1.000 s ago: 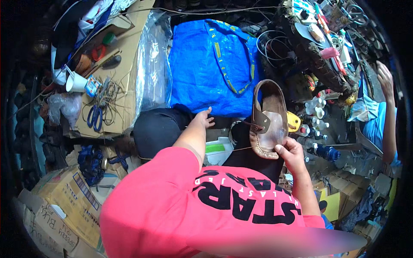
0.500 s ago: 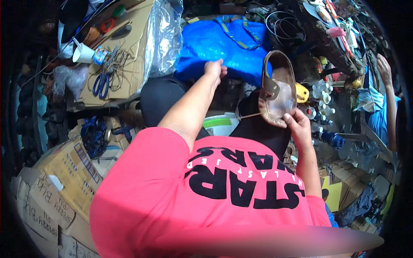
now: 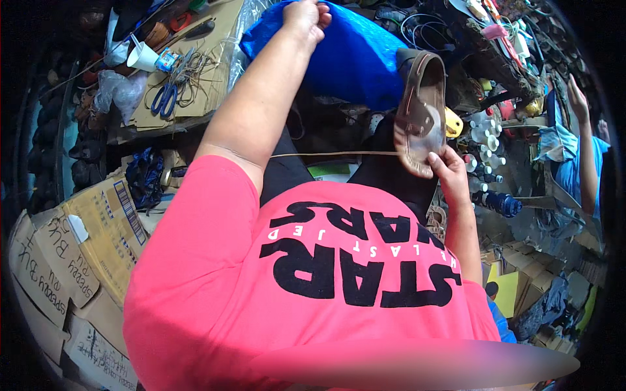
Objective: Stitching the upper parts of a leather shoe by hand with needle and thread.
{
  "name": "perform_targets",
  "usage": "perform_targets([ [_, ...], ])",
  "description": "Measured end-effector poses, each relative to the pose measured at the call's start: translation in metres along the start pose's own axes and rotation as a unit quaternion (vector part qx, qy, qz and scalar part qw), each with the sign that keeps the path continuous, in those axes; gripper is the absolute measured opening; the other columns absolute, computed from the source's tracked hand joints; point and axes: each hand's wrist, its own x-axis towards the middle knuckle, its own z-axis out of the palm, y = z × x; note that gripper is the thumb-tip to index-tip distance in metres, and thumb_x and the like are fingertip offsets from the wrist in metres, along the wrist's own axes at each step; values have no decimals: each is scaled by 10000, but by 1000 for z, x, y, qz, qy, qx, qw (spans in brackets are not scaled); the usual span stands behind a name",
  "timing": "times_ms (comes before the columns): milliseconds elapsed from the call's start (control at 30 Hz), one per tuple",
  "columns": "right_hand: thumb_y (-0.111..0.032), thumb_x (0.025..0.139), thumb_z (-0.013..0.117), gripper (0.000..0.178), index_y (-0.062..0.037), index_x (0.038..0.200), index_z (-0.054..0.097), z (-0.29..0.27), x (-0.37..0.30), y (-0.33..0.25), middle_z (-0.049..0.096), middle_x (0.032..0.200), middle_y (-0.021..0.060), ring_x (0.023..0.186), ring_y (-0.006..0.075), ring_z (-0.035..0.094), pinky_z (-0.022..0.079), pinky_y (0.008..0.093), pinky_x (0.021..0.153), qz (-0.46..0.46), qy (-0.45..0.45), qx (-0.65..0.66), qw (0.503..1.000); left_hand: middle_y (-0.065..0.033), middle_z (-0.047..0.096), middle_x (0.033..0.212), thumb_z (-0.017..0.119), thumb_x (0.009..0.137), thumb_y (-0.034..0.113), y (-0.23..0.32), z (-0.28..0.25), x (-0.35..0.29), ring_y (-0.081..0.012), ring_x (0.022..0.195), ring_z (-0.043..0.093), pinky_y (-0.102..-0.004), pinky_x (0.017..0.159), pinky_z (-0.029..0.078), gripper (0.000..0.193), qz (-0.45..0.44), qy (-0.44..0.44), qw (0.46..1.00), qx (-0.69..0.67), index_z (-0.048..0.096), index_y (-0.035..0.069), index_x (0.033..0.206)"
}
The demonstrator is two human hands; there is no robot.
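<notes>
1. Fingers of the right hand are curling shut around the lower end of a brown shoe, which is standing nearly upright above the person's lap, its inside facing the camera.
2. Left hand is raised far out at the top of the view, its fingers closing into a fist; what they are pinching is too small to make out.
3. Thread, thin and tan, is stretching taut and level from the shoe's lower part leftward until it is passing behind the left forearm.
4. Blue bag is lying just behind the shoe and under the left fist.
5. Cardboard sheet on the cluttered bench at upper left is carrying blue-handled scissors, loose string and a white paper cup.
6. Cardboard boxes are piling up on the person's left, near the floor.
7. Yellow object is peeking out just right of the shoe, with small white bottles beyond it.
8. Another person in a blue sleeve is reaching upward at the far right, well apart from the shoe.
</notes>
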Motion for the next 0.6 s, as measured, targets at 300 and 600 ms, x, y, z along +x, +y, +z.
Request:
perform_targets([
  [300, -176, 846, 657, 162, -45, 921, 597, -12, -32, -9, 597, 866, -26, 820, 71, 522, 420, 237, 789, 86, -95, 22, 992, -89, 629, 910, 617, 849, 373, -32, -79, 15, -256, 839, 601, -402, 821, 456, 335, 245, -27, 734, 633, 618, 80, 1011],
  [600, -201, 836, 676, 169, -62, 850, 581, -25, -25, 6, 579, 823, -40, 787, 58, 497, 402, 224, 754, 118, -111, 64, 985, -52, 401, 1300, 780, 630, 326, -32, -56, -75, -283, 1285, 309, -528, 1034, 232, 793, 526, -130, 257, 800, 395, 256, 1319],
])
